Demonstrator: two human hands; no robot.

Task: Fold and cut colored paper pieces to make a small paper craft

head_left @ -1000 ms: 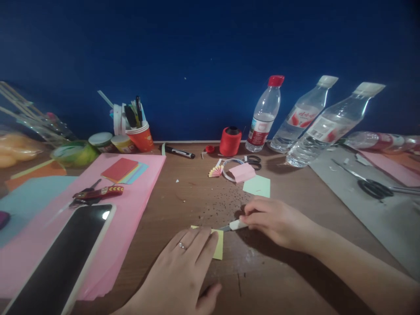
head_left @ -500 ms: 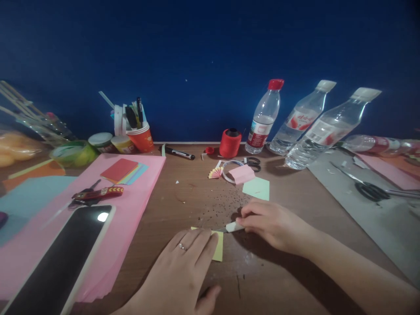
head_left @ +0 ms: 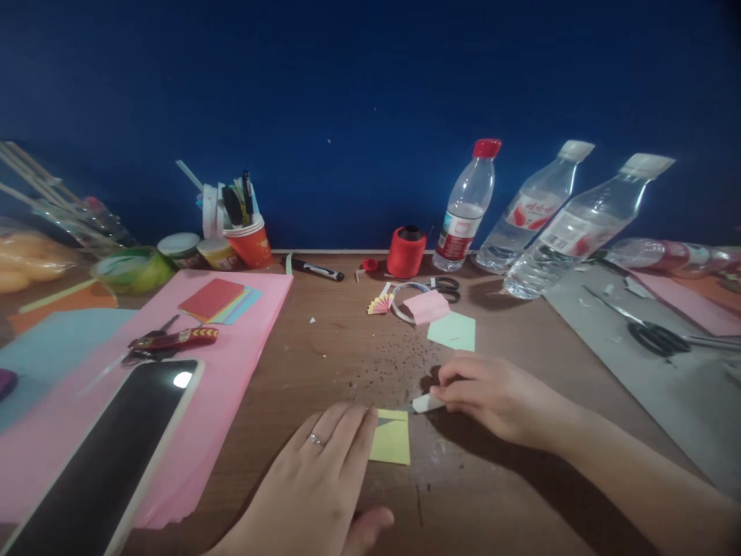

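My left hand lies flat, fingers stretched out, on the left part of a yellow paper, which rests on the brown table. A ring is on one finger. Just right of the paper, my right hand pinches a small white-handled cutter. Its blade is hard to make out near the paper's upper right edge. Dark crumbs are scattered beyond the paper. Behind the right hand lie a light green paper, a folded pink paper and a small pleated fan.
Three bottles and a red thread spool stand along the blue wall. At the left are a phone, pink sheets and an orange pen cup. Scissors lie on a grey sheet at the right.
My right hand has moved right with the cutter. More of the yellow paper shows beside my left fingers, and its right edge sits farther right.
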